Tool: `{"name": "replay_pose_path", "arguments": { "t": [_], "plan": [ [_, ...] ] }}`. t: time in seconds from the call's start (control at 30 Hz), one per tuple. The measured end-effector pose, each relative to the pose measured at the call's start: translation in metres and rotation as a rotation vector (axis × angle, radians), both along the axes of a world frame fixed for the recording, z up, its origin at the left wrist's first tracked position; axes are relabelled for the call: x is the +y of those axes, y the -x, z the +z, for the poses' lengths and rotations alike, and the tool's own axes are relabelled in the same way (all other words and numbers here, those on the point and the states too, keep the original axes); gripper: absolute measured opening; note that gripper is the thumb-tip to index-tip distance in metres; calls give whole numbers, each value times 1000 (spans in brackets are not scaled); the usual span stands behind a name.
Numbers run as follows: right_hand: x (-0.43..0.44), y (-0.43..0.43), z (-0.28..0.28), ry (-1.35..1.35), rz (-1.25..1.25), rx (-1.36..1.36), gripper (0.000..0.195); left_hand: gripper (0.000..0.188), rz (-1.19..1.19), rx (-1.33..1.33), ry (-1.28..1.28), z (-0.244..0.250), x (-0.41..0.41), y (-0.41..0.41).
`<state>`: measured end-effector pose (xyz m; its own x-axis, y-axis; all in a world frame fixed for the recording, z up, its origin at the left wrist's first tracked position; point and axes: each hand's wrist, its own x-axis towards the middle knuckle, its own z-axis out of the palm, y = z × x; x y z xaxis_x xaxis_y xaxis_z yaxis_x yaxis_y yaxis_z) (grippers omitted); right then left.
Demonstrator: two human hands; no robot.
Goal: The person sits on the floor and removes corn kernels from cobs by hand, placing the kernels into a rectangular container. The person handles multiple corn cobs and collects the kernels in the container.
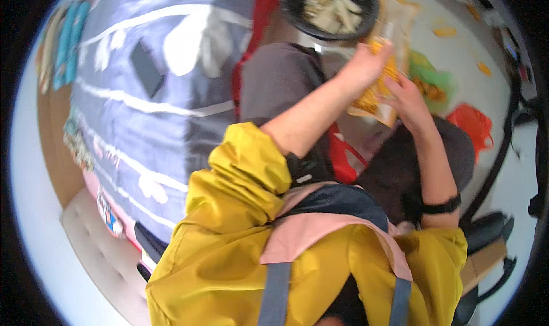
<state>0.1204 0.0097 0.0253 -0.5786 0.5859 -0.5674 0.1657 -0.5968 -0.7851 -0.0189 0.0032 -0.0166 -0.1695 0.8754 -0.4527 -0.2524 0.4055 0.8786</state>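
Note:
A long bag of yellow corn kernels, clear on its face with tan edges, lies between my hands in the upper right. My left hand grips it at its middle, by the upper part of the kernels. Lower down, my right hand is at the bag's right edge, its thumb and fingers over the plastic; how firmly it grips is blurred. Just above and left of the bag stands a black bowl holding pale, strip-like pieces.
A green plastic bag with orange-brown contents and a red plastic bag lie to the right. Orange pieces are scattered on the pale floor. At left, a dark phone-like object rests on the bed's grey-and-white cover.

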Motion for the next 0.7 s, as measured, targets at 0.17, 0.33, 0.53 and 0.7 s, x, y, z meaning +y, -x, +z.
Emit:
{"name": "replay_pose_path", "arguments": {
  "t": [0.17, 0.33, 0.53, 0.7],
  "plan": [
    [-4, 1, 12, 37, -87, -19, 34, 48, 356, 580, -179, 98, -11, 94],
    [-6, 7, 7, 20, -20, -7, 31, 61, 730, 1515, 46, 78, -67, 258],
    [-5, 4, 7, 17, -16, -64, 30, 83, 895, 1548, 857, 95, -131, 347],
    [-5, -2, -4, 15, -5, -71, 33, 80, 801, 1433, 974, 102, -129, 362]
  ]
}}
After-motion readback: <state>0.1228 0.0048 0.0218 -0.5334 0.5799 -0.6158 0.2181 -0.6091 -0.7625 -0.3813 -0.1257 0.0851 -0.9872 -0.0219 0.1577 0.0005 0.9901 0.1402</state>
